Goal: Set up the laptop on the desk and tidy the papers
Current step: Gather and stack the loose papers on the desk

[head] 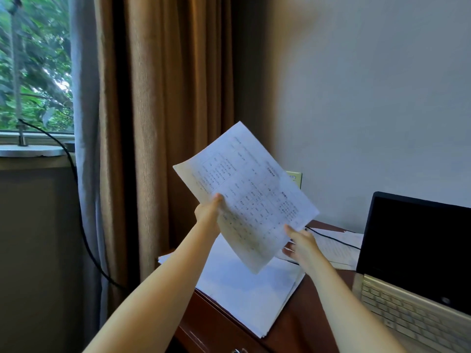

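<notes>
Above the desk [312,305]: printed sheet [244,194], tilted.
Left hand [207,212]: my fingers pinch its edge.
Right hand [302,244]: my fingers pinch its corner.

A home or hotel room's work corner. Brown fabric curtains [158,98] flank a window [35,67]; a reddish-brown wooden bench [300,319] carries a gold laptop [413,271].
</notes>
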`<state>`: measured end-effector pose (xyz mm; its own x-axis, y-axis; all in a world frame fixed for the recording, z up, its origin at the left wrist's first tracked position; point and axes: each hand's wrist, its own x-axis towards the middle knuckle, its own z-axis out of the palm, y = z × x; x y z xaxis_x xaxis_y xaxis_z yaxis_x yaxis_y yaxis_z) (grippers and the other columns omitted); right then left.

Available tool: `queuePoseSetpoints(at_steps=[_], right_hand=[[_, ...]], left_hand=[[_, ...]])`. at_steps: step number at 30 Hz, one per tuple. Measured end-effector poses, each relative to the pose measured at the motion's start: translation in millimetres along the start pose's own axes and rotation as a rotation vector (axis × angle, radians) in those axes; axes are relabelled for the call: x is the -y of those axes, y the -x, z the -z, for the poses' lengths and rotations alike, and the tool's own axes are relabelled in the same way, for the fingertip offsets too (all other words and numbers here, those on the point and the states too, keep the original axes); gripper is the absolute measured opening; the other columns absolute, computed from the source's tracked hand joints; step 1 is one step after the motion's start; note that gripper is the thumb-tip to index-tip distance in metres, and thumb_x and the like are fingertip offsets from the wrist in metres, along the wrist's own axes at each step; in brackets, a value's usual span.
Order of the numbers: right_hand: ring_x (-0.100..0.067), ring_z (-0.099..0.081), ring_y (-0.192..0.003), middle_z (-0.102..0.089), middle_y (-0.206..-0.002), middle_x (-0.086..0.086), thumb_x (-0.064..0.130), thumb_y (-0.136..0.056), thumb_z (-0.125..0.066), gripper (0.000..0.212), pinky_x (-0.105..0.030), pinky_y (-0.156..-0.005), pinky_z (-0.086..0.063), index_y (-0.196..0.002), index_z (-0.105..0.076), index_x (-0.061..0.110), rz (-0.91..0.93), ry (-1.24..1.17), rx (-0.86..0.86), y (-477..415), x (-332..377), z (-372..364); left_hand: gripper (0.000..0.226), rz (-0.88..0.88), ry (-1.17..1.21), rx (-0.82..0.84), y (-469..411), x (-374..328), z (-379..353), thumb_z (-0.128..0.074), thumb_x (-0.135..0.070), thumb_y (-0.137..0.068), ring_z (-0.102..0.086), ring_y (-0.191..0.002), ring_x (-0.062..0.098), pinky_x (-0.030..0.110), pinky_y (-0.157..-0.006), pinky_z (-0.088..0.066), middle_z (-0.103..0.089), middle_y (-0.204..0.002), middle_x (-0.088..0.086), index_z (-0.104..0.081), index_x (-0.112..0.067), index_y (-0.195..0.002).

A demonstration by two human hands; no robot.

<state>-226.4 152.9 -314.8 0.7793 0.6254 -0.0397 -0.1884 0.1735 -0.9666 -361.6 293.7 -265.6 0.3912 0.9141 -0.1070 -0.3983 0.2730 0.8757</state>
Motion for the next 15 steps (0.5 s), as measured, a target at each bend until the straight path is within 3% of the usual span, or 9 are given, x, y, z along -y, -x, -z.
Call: queuePoseSetpoints(at_steps=[3, 6, 8, 11, 15], right_hand=[[-0.018, -0.055, -0.079, -0.059, -0.109, -0.011, 0.012, -0.095, -0.053, 0.025, -0.028, -0.060, -0.044, -0.119, -0.056, 0.009, 0.022, 0.062, -0.084, -1, -3, -3], [-0.021, -0.053, -0.094, -0.059, -0.117, -0.013, 0.005, -0.094, -0.052, 0.030, -0.030, -0.073, -0.046, -0.124, -0.055, 0.000, 0.024, 0.103, -0.125, -3, -9, 1], [-0.023, -0.055, -0.093, -0.060, -0.117, -0.017, 0.004, -0.093, -0.053, 0.029, -0.033, -0.077, -0.045, -0.122, -0.056, -0.002, -0.016, 0.139, -0.148, -2, -15, 3], [-0.025, -0.055, -0.083, -0.059, -0.101, -0.015, 0.006, -0.092, -0.055, 0.025, -0.033, -0.070, -0.045, -0.116, -0.058, 0.000, -0.085, 0.215, -0.181, 3, -26, 7], [-0.020, -0.047, -0.065, -0.054, -0.087, -0.011, 0.006, -0.089, -0.056, 0.008, -0.025, -0.048, -0.037, -0.097, -0.056, 0.004, -0.147, 0.323, -0.214, 10, -37, 9]], left_hand=[[0.045, 0.037, -0.023, -0.049, 1, 10, 6, -0.061, -0.019, -0.091, -0.053, -0.118, 0.034, 0.045, -0.098, -0.045, -0.054, -0.130, 0.013, -0.047, -0.003, -0.131], [0.035, 0.084, -0.049, -0.109, 5, 23, 14, -0.058, -0.017, -0.093, -0.056, -0.111, 0.032, 0.039, -0.085, -0.048, -0.057, -0.123, 0.011, -0.051, -0.004, -0.125], [0.030, 0.120, -0.079, -0.136, 9, 33, 20, -0.056, -0.016, -0.094, -0.057, -0.104, 0.030, 0.036, -0.080, -0.048, -0.057, -0.121, 0.010, -0.051, -0.006, -0.122], [0.030, 0.141, -0.111, -0.167, 16, 47, 30, -0.053, -0.012, -0.095, -0.053, -0.095, 0.027, 0.036, -0.080, -0.047, -0.055, -0.122, 0.011, -0.048, -0.007, -0.124], [0.034, 0.085, -0.259, -0.201, 18, 68, 49, -0.050, -0.009, -0.094, -0.050, -0.091, 0.025, 0.032, -0.075, -0.045, -0.055, -0.111, 0.012, -0.048, -0.005, -0.127]])
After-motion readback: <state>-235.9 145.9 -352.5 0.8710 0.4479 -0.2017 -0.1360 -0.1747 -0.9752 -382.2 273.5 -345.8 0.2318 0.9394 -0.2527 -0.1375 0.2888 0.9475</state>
